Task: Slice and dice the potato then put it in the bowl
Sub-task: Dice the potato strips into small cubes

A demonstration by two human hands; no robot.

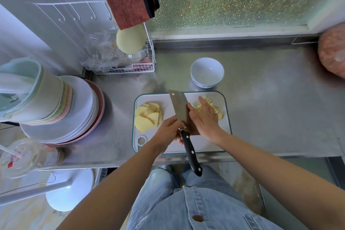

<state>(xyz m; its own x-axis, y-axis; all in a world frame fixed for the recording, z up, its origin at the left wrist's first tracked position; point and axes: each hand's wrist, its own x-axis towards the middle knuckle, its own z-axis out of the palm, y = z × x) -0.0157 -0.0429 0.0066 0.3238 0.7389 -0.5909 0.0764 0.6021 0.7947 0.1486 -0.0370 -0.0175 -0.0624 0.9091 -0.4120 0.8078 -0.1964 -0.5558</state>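
A white cutting board point(166, 147) with a green rim lies on the steel counter. Flat potato slices point(148, 116) are piled on its left part, and diced potato point(212, 107) lies on its right part. My left hand point(169, 129) grips the cleaver point(179, 108) near the heel of the blade, its black handle pointing toward me. My right hand point(204, 117) lies flat with straight fingers against the blade's right face, partly covering the dice. An empty white bowl point(207, 72) stands just behind the board.
A stack of plates point(82, 110) and coloured bowls sits at the left. A wire rack point(134, 65) with a red cloth point(130, 4) stands at the back left. A pink object point(332, 54) rests at the far right. The counter's front edge runs just under the board.
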